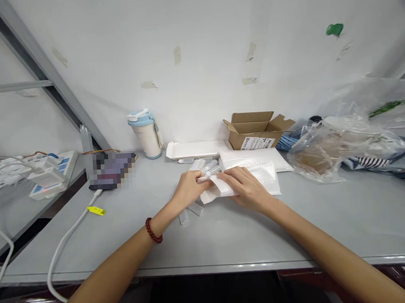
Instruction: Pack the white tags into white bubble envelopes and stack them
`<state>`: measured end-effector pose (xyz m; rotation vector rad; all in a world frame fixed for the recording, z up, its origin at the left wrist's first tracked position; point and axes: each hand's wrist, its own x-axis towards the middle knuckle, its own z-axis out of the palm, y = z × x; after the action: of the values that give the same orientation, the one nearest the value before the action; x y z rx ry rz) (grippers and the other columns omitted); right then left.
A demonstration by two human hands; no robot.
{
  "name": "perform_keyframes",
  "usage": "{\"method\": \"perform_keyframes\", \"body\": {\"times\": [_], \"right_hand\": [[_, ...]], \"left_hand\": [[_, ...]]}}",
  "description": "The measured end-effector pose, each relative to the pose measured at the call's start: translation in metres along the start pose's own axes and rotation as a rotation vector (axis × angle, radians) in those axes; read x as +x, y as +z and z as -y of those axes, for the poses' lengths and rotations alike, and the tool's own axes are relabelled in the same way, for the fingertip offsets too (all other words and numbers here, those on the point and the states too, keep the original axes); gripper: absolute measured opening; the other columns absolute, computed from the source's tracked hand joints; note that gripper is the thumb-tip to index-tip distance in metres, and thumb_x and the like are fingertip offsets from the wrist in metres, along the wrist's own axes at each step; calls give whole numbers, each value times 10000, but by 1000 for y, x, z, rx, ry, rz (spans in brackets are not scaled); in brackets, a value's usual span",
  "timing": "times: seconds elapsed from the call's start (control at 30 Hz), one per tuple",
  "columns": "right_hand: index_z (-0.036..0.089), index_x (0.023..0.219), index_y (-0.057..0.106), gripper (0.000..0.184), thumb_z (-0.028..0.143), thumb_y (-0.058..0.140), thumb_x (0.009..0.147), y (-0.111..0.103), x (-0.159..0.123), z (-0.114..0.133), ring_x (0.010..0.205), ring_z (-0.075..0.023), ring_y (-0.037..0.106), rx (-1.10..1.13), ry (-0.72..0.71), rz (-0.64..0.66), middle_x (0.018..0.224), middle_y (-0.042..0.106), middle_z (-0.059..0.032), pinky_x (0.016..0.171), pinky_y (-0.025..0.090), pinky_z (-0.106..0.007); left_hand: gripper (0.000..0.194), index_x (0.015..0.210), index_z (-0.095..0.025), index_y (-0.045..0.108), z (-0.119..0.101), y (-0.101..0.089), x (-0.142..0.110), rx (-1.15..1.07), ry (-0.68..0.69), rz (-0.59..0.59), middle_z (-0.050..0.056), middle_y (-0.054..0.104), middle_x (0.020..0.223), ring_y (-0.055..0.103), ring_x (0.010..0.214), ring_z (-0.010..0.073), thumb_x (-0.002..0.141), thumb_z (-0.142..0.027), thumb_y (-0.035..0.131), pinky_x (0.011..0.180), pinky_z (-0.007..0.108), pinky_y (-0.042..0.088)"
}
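My right hand [247,187] is closed on a white bubble mailer [267,177], whose loose flap hangs open toward the left. My left hand [187,188], with a red bead bracelet at the wrist, is pinched at the mailer's mouth. Between its thumb and fingers shows the end of a pale, translucent plastic tube; the rest is hidden. Several similar clear plastic tubes [196,209] lie loose on the table around and behind my left hand. Beneath and behind the held mailer lies another white bubble mailer [282,161].
Behind the hands lie a flat white box [198,149] and an open cardboard box [252,130]. A blue-lidded cup [146,135] stands back left, near a phone [111,170] on a white cable [66,242]. Clear plastic bags [351,148] fill the right side of the grey table [328,226].
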<state>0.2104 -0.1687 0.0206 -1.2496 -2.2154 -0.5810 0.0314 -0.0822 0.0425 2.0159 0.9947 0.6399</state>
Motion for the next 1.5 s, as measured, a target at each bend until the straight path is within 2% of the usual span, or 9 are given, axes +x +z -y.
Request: {"method": "perform_keyframes", "body": {"times": [0.3,0.47,0.6,0.7,0.83,0.97,1.17,1.37,1.5], "right_hand": [[143,1214,466,478,1,410,761,-1,3,9,834,-203,508,-35,-55,0,947,581,-108,709,422,-338],[138,1273,402,494,71,430,785,-1,5,14,955,-245,525,-60,-35,-24,1048,576,-147,793,414,-403],[132,1306,354,507,104,441,808,-1,6,12,1090,-284,494,-131,12,-72,1170,538,-190,860,390,-446],[115,1321,332,534,90,443,800,1,5,10,1123,-293,484,-177,28,-91,1200,531,-207,877,378,-461],[86,1328,323,567,30,403,769,4,2,8,1162,-300,458,-231,35,-23,1257,513,-226,891,355,-484],[86,1306,359,577,-16,367,739,5,1,7,1156,-300,444,-290,76,55,1317,477,-218,876,355,-475],[151,1287,414,544,7,425,762,-3,2,5,1085,-282,471,-277,121,48,1226,531,-174,862,345,-458],[169,1198,467,402,72,439,809,-8,5,8,934,-237,525,-326,181,-74,1030,585,-136,791,347,-401],[150,1203,458,482,35,431,736,-4,4,10,945,-250,538,-359,223,-60,1054,602,-143,808,349,-409]], "left_hand": [[247,459,-183,319,0,5,-1,-15,18,-4,-44,288,497,281,532,90,601,-225,517,470,226,196],[353,463,-188,262,-1,6,-4,-84,19,24,-48,214,510,212,520,76,632,-279,558,457,229,151],[344,482,-181,324,-6,3,-3,-225,-91,36,-51,297,502,271,499,68,610,-298,622,442,213,194],[293,515,-160,433,-5,1,-1,-343,-158,53,-44,401,520,358,502,77,598,-314,667,452,205,262],[257,652,-139,583,0,-1,2,-463,-227,83,-12,538,597,482,542,108,645,-380,669,478,212,349],[337,693,-132,610,4,-4,4,-474,-236,47,6,575,619,509,539,109,696,-467,642,474,216,377],[431,684,-132,617,0,-5,2,-540,-169,20,11,588,601,522,520,108,730,-560,597,484,231,411],[478,587,-137,570,-2,-4,2,-599,-133,26,-5,529,506,485,459,94,750,-586,565,438,222,377],[422,609,-134,570,-3,-2,0,-671,-158,84,-2,547,554,504,491,93,748,-531,606,451,219,390]]}}
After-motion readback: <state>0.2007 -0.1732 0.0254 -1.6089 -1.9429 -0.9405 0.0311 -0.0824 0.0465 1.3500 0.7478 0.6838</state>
